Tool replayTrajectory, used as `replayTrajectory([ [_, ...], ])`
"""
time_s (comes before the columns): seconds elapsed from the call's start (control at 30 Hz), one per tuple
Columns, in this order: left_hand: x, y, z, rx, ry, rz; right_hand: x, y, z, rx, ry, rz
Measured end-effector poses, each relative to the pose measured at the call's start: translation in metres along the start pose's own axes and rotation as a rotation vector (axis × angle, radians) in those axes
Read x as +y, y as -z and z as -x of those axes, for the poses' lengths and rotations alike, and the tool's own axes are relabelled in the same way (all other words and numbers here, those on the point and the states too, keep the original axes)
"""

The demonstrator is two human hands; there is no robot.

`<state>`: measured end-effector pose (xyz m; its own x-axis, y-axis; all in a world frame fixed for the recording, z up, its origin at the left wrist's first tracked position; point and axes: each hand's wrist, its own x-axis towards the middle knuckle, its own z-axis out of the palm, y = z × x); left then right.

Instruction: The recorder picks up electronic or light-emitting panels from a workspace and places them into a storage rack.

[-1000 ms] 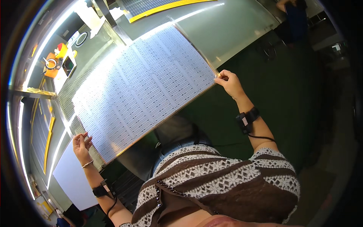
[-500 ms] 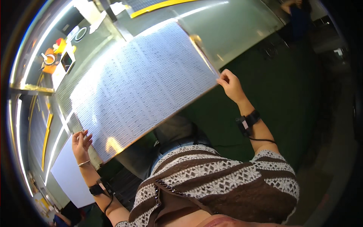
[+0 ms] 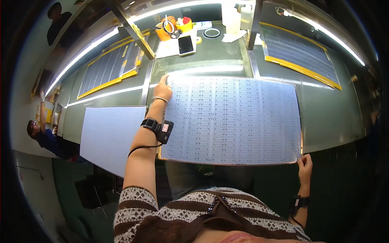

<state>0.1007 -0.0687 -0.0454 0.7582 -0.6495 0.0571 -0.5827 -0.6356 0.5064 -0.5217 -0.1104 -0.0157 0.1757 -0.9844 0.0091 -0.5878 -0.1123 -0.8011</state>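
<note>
A large rectangular white panel (image 3: pixel 235 119), covered with rows of small dark marks, lies across the table in front of me, its near edge reaching my waist. My left hand (image 3: pixel 163 90) is at its far left corner, with fingers curled on the edge and partly hidden by the hand itself. Down at the near right corner, my right hand (image 3: pixel 304 163) pinches the panel's edge between thumb and fingers. Each wrist carries a black strapped device with a cable. Left of my forearm rests a second, plainer white panel (image 3: pixel 111 133).
Beyond the panel are a phone (image 3: pixel 186 45), an orange tape roll (image 3: pixel 168 26), a dark ring (image 3: pixel 212 33) and white bottles (image 3: pixel 233 20). Yellow-edged dark panels lie at the back left (image 3: pixel 107 67) and back right (image 3: pixel 300 52). Metal posts rise from the table; a person (image 3: pixel 44 133) is at far left.
The view has turned, so the panel now appears level. My left hand has moved from the panel's near left corner to its far left corner. My right hand stays at the near right corner.
</note>
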Motion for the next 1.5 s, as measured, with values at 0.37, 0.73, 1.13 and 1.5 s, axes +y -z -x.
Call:
replayTrajectory([
  [0.37,0.016,0.015,0.006,-0.138,-0.043,-0.263,0.002,0.000,-0.009,-0.024,-0.032,-0.042],
  [0.73,0.003,-0.010,0.028,0.021,-0.152,-0.424,-0.055,-0.040,-0.112,0.087,0.622,0.876],
  [1.13,0.019,-0.018,0.042,0.007,-0.129,-0.454,-0.037,-0.068,-0.241,0.125,0.507,0.979],
  [1.5,-0.045,0.038,0.253,0.274,-0.030,-0.333,0.007,0.023,0.017,0.246,0.378,0.489],
])
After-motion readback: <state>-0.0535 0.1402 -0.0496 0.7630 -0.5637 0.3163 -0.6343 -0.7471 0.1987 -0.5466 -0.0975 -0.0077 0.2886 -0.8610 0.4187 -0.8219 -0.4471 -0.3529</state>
